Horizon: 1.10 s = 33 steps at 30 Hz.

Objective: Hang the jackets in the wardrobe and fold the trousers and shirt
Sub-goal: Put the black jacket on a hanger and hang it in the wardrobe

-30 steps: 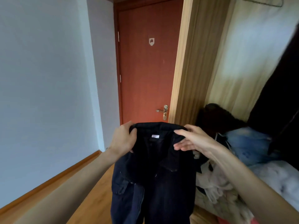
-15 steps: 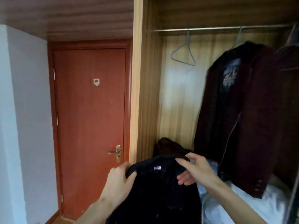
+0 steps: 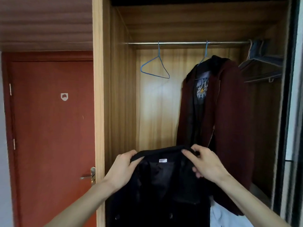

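A reddish-brown wooden door [image 3: 49, 128] fills the left of the scene, closed in its frame. A small white shield-shaped sticker [image 3: 64, 96] sits on its upper half, and a brass lever door handle [image 3: 91, 175] is fixed at its right edge, low down. Two small metal hinges [image 3: 10, 89] show along the door's left edge, one above the other. A strip of pale grey wall [image 3: 1, 145] runs down the far left edge of the view. Above the door stretches a dark brown wood-panelled ceiling [image 3: 45, 22] with grooves running left to right. At the lower right lies a pale blue-white crumpled cloth [image 3: 224, 217]; what it is cannot be told.
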{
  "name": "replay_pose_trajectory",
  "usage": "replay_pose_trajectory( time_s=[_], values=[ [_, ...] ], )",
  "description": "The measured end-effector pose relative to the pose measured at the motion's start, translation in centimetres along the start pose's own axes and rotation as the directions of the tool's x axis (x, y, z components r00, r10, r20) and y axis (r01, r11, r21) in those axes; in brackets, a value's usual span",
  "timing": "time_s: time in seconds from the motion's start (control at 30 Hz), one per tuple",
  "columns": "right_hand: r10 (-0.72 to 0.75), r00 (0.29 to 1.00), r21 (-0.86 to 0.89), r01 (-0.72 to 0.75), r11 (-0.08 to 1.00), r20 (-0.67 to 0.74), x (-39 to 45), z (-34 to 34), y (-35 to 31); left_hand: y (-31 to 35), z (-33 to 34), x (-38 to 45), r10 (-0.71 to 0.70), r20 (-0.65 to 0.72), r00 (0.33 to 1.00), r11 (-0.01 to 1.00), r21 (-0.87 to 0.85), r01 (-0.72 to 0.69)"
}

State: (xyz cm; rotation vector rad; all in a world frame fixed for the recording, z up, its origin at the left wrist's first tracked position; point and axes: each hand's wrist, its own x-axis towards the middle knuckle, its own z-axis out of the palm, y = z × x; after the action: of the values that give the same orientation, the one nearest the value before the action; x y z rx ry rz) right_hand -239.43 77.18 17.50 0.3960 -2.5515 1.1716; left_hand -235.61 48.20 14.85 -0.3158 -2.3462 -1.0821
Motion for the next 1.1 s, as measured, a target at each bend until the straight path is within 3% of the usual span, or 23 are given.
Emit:
replay_pose_trajectory(
  time_s=[0.07, 0.23, 0.33, 0.63, 0.83, 0.97, 1.1],
  values=[
    [-0.095, 0.993, -0.275, 0.073, 0.959, -0.066, 1.4, -0.2, 1.2, 0.8, 0.6, 0.9, -0.004, 0.008, 1.0, 0.999, -0.053, 0.004],
    [-0.2, 0.98, -0.059, 0.2, 0.978, 0.002, 4.5, -0.3, 2.2, 2.1, 1.6, 3.2, -0.009, -0.017, 1.0, 0.996, -0.086, 0.008],
    [-0.205, 0.979, 0.097, 0.202, 0.975, 0.019, 5.3, -0.8, 2.2, 1.8, 2.3, 4.8, -0.038, -0.069, 0.997, 0.994, -0.103, 0.031],
    [-0.319, 0.945, 0.279, 0.288, 0.916, 0.069, 9.3, -1.2, 2.9, 1.9, 3.3, 9.6, -0.049, -0.245, 0.968, 0.997, -0.068, 0.034],
    [-0.37, 0.926, 0.233, 0.343, 0.91, 0.082, 12.8, 0.0, 0.7, 2.3, 1.6, 14.2, -0.032, -0.298, 0.954, 0.999, -0.021, 0.027],
    [-0.441, 0.898, 0.078, 0.44, 0.895, -0.006, 16.3, 0.6, -1.7, 3.6, -0.6, 17.6, 0.049, -0.339, 0.939, 0.986, 0.164, 0.007],
    [-0.448, 0.893, 0.034, 0.449, 0.893, -0.048, 20.2, 0.9, -5.0, 5.0, -3.0, 20.7, 0.094, -0.379, 0.921, 0.963, 0.269, 0.013]
  ],
)
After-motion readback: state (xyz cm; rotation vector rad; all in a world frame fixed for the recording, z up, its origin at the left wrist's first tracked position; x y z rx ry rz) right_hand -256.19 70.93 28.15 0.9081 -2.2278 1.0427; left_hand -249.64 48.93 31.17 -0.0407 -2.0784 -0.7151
